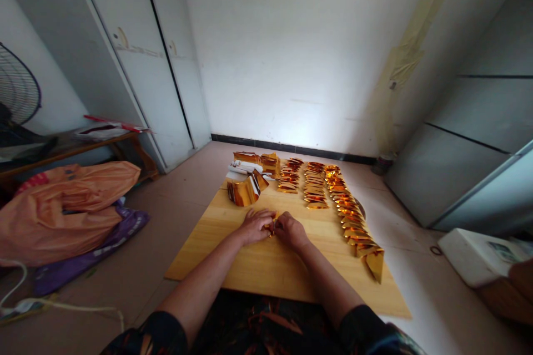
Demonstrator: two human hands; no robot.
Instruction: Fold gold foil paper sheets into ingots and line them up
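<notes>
My left hand (255, 225) and my right hand (290, 229) meet over the middle of a wooden board (258, 272) on the floor. Both are closed around one small piece of gold foil paper (271, 226), pinched between the fingertips; most of it is hidden by the fingers. Just beyond my left hand stands a curled stack of gold foil sheets (245, 188). Folded gold pieces (315, 186) lie in rows across the far part of the board, and one long row (353, 222) runs down its right side.
An orange plastic bag (62, 205) on purple cloth lies at the left, near a low wooden bench (75, 147) and a fan (16, 91). White cupboard doors (137, 61) stand behind. A white box (474, 255) sits at the right. White cord (50, 305) trails on the floor.
</notes>
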